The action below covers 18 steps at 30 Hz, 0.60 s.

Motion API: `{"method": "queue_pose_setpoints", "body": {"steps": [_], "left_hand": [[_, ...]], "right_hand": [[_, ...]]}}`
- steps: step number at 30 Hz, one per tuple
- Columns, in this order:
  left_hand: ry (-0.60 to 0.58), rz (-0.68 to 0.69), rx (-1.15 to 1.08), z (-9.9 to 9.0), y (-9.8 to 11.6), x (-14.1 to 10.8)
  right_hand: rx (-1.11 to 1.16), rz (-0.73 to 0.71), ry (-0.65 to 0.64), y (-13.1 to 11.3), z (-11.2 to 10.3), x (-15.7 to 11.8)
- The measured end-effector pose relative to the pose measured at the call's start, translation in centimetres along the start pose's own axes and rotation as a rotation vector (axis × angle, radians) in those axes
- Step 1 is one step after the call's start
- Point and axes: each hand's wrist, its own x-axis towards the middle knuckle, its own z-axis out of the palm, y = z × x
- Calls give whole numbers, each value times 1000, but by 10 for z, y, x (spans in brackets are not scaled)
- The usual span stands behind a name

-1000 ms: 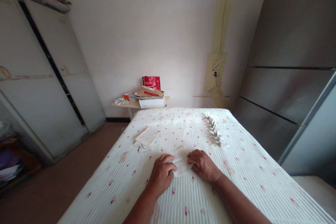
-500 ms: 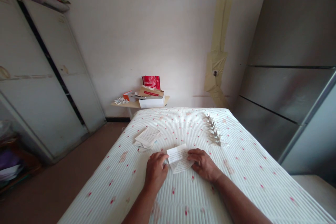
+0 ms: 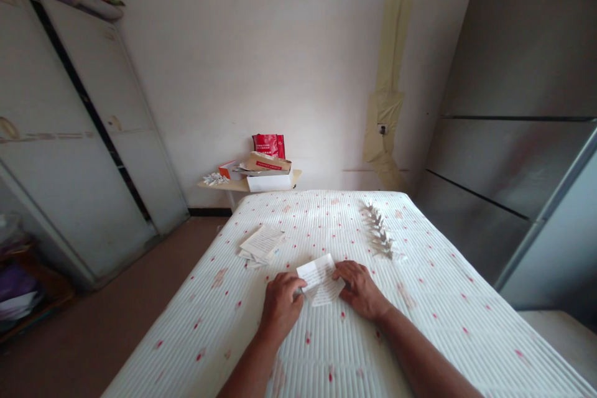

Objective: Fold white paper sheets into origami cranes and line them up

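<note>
A square sheet of printed paper (image 3: 321,280) lies between my hands over the padded, dotted cover (image 3: 336,348). My left hand (image 3: 282,301) pinches its left edge between thumb and fingers. On the opposite side, my right hand (image 3: 359,289) grips the right edge, its fingertips curled over the paper. A loose stack of similar printed sheets (image 3: 262,244) rests to the upper left of my hands. Farther right runs a row of small folded paper figures (image 3: 380,233), apart from my right hand.
Beyond the far left corner stands a small table (image 3: 237,186) with a white box (image 3: 269,183), a red bag (image 3: 268,145) and a pile of small white pieces (image 3: 216,179). A pale cabinet (image 3: 69,130) is on the left, a grey refrigerator (image 3: 504,149) on the right.
My left hand has shifted slightly right and pinches the sheet's left edge more firmly. The paper's lower left edge has lifted or bent inward. My right hand stays nearly in place.
</note>
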Motion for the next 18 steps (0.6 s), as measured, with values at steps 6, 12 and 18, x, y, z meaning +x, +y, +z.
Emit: {"method": "queue_pose_setpoints", "body": {"steps": [6,12,18], "left_hand": [[-32,12,-49,0,1,-1],[-24,-29,-235,0,16,2],[10,-148,-458,6,26,2]], "right_hand": [[129,-13,83,5,4,3],[327,2,136,0,6,6],[607,135,120,-10,5,5]]}}
